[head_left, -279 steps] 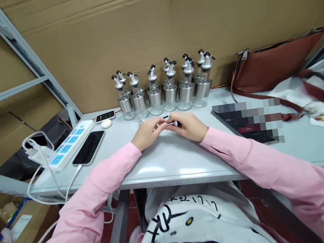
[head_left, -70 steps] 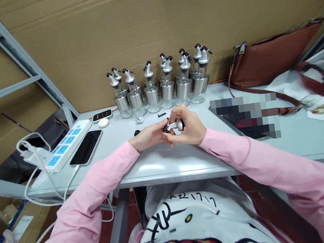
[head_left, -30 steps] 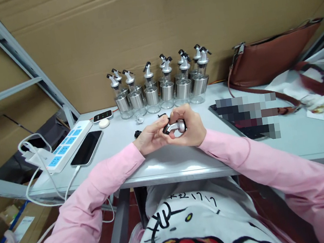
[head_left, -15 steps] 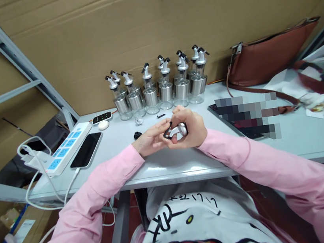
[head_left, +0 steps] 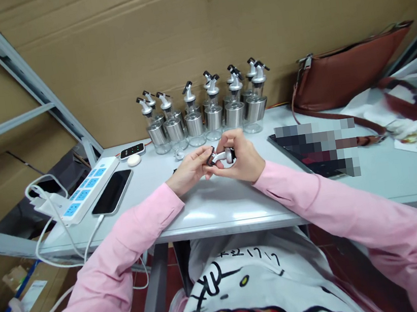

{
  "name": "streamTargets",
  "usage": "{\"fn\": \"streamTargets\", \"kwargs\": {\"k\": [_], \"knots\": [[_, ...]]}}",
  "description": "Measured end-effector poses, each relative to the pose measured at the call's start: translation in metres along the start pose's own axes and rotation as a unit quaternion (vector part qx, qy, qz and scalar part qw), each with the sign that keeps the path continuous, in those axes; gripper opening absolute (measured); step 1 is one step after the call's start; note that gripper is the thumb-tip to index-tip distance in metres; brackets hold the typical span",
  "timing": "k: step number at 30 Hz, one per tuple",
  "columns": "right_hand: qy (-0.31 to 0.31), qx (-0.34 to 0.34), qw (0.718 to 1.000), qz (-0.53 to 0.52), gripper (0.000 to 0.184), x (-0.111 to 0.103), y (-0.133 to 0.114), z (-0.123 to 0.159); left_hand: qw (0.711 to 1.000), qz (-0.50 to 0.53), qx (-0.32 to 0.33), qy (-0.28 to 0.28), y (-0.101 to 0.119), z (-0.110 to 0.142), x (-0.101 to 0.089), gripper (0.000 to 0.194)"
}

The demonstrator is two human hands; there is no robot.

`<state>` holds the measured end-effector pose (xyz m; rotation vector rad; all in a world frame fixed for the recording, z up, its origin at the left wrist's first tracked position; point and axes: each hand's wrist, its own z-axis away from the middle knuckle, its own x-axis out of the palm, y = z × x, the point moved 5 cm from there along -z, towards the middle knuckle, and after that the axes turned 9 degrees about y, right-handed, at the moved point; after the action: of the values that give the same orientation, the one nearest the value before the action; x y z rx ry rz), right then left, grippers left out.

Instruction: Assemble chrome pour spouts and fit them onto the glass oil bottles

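Bench (head_left: 215, 204) fills lower-middle frame: smooth, glossy, pale grey. Centre frame, our right hand (head_left: 245, 159) has its grip pinching the silver pourer (head_left: 228, 155) by its rounded end; our left hand (head_left: 189, 173) has its grip pinching the black lever (head_left: 211, 154), fingertip contact partly hidden. We'd brace the pourer, align the lever square, press gently; looks like thin plastic, likely to flex. Just beyond, small round cap (head_left: 179, 153). Upper middle: glass bottles (head_left: 214, 118), metal-sleeved, then creased matte cardboard (head_left: 177, 32).
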<state>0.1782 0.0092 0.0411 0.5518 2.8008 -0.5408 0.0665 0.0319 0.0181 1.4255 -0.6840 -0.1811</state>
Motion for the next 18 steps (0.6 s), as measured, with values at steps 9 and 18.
{"fn": "streamTargets", "kwargs": {"k": [9, 18], "knots": [[-0.019, 0.057, 0.998, 0.005, 0.050, 0.002, 0.009, 0.000, 0.989, -0.097, 0.100, 0.055, 0.002, -0.005, -0.013, 0.041], [-0.026, 0.069, 0.997, 0.007, 0.048, 0.002, 0.012, -0.003, 0.960, -0.196, 0.167, 0.114, 0.011, -0.004, -0.021, 0.032]]}}
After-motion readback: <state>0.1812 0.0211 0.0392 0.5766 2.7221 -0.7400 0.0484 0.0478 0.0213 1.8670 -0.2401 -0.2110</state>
